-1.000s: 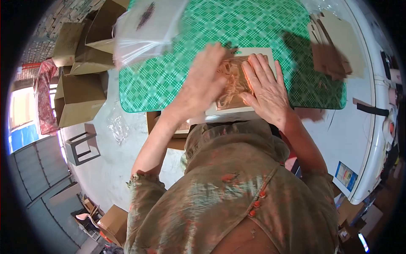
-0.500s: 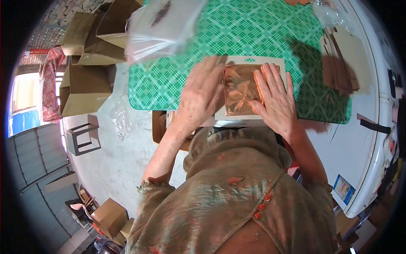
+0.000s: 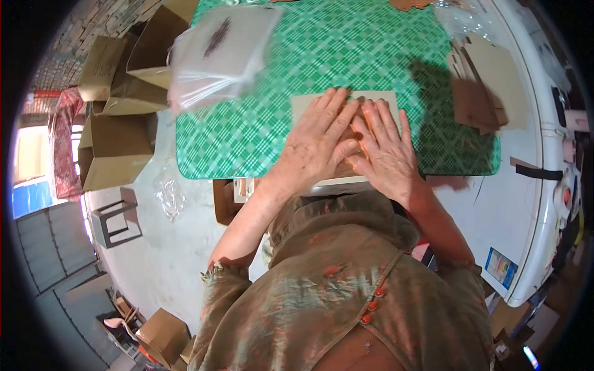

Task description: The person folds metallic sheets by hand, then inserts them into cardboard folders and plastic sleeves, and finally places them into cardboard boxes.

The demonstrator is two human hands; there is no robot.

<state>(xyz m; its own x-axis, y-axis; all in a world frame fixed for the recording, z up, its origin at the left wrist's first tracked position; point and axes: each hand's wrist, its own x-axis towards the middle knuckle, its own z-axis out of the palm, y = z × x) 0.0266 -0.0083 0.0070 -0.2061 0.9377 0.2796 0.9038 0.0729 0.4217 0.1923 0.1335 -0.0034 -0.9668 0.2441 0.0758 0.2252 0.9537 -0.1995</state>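
Observation:
A pale backing card lies at the near edge of the green checked table, with a shiny copper-brown item on it, mostly covered by my hands. My left hand rests flat over the card's left part, its fingers stretched out and pointing away from me. On the right part my right hand lies flat with fingers slightly spread. The two thumbs are close to each other over the brown item. Neither hand grips anything.
A stack of clear plastic bags sits at the table's far left. Cut cardboard pieces lie to the right. Open cardboard boxes stand at left, near a grey frame stool. A box is below the table's front edge.
My left hand has come across from the left side onto the card, covering much of the brown item. My right hand stays flat on it. The whole view has shifted slightly.

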